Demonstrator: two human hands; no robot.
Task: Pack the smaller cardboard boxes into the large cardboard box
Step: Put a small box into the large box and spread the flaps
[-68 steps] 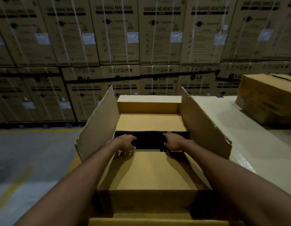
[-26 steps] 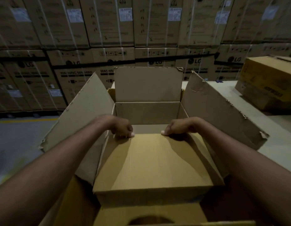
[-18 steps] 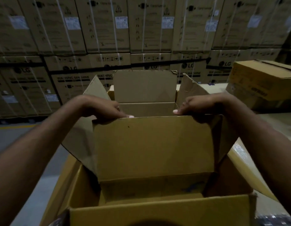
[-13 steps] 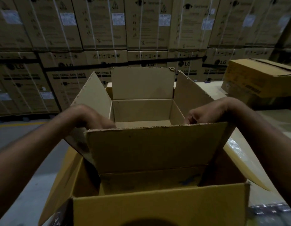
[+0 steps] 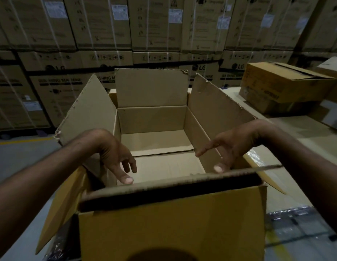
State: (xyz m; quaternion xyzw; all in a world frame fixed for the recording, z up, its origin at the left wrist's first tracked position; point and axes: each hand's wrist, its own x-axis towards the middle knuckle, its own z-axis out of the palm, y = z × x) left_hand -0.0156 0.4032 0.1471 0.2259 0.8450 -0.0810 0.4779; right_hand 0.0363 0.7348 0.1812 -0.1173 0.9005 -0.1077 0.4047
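Inside large box (image 5: 173,223), against its near wall, small box (image 5: 150,117) sits open. Left hand (image 5: 113,151), right hand (image 5: 228,146) hover, fingers (image 5: 205,150) released. Light, stiff; I'd grip walls, not flaps.

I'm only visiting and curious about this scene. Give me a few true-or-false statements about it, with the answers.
1. The open box has its flaps raised. True.
2. The left hand grips a small box. False: it holds nothing, and its fingers hang relaxed over the opening.
3. The right hand holds nothing. True.
4. The open box is packed full. False: only its bare cardboard bottom shows.
5. A folded-shut box sits off to the right. True.
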